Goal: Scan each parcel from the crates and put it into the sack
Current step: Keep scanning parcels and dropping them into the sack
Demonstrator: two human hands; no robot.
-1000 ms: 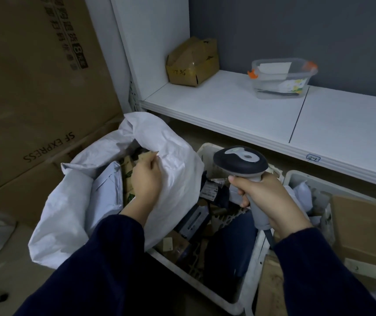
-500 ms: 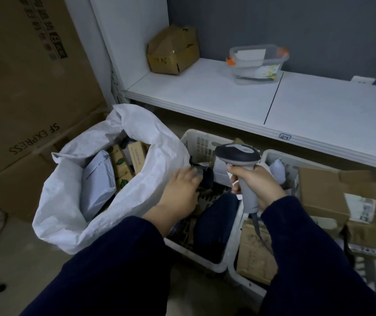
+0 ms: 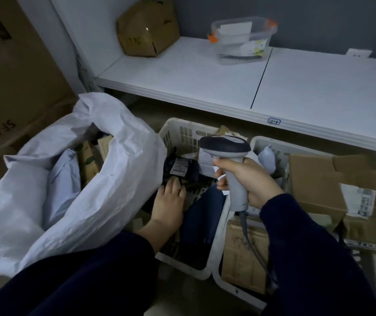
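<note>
Progress looks partway at best. Sack (image 3: 118,179), white woven plastic, stands open at the left with its side pressed against the left crate (image 3: 177,126). Inside it show a pale grey mailer (image 3: 61,185) and a printed carton (image 3: 89,160) with green leaf marks, so some parcels count as done. Left crate is not emptied: a dark parcel (image 3: 191,173) with a white barcode label facing up sits toward the far wall, with more dark bags and cardboard scraps lower down. Right crate (image 3: 273,142), touching the left one, is loaded with brown cardboard boxes (image 3: 314,179), one with a shipping label, plus a small white pouch (image 3: 266,158) at the far wall. Most of the work is left, by my read. Left hand (image 3: 168,204) is down in the left crate, palm down, fingers fairly straight, tips touching dark wrap just below the labelled parcel; no closed grip shows. Right hand (image 3: 250,181) is wrapped round the handle of the scanner (image 3: 225,147), which is grey with a dark head and a hanging cable, held above the crates and aimed roughly toward the labelled parcel. Likely step: picking up the next parcel to scan.
</note>
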